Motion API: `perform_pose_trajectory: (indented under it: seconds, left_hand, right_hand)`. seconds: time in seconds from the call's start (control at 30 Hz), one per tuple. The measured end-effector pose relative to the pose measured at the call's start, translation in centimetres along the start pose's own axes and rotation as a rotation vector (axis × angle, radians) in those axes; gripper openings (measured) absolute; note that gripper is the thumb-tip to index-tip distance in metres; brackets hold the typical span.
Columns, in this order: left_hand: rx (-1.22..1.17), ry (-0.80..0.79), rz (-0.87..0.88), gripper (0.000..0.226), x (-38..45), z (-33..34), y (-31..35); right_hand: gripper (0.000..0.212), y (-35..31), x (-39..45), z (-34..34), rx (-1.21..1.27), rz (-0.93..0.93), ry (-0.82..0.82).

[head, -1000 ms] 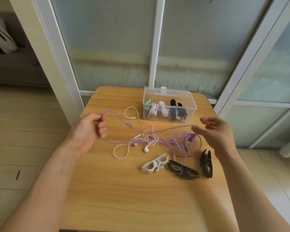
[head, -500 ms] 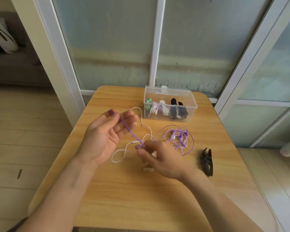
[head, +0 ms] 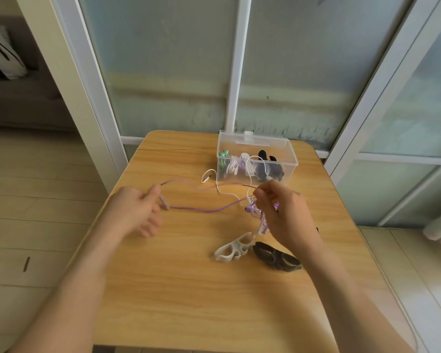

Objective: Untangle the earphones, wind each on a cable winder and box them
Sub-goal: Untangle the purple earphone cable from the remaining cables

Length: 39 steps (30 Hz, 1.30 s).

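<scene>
Purple earphones and white earphones are tangled together above the wooden table. My left hand pinches the purple cable near its plug end at the left. My right hand grips the knotted bunch of purple and white cable at the right, lifted off the table. The purple cable stretches between both hands. A white cable winder and a black cable winder lie on the table below my right hand. A clear plastic box at the back holds several wound earphones.
The table stands against a frosted glass partition with white frames. Another dark winder is mostly hidden behind my right wrist. Tiled floor lies to the left, and the table edge runs close below my forearms.
My hands have moved apart: the left went left with the purple plug end, the right rose to the right with the knot. The cable now stretches between them, and the winders show again.
</scene>
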<state>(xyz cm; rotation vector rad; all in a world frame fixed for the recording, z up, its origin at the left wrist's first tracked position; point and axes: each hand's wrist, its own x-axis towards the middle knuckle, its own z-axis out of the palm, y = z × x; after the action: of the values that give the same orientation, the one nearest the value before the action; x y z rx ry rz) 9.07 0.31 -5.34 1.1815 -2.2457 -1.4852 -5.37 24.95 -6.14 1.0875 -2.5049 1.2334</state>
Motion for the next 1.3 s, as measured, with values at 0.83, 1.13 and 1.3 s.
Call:
perform_pose_trajectory:
  seconds: [0.83, 1.13, 1.3]
  left_hand:
    - [-0.235, 0.115, 0.766, 0.016, -4.1, 4.1, 2.5]
    - [-0.606, 0.4, 0.563, 0.023, -2.8, 2.0, 2.6]
    - [0.003, 0.382, 0.387, 0.029, -1.3, 2.7, 0.6]
  right_hand:
    - [0.013, 1.0, -0.1, 1.4, -0.179, -0.21, -0.138]
    - [0.013, 1.8, 0.2, 0.7, -0.332, -0.073, -0.185]
    - [0.013, 1.8, -0.1, 0.9, -0.337, -0.068, -0.182]
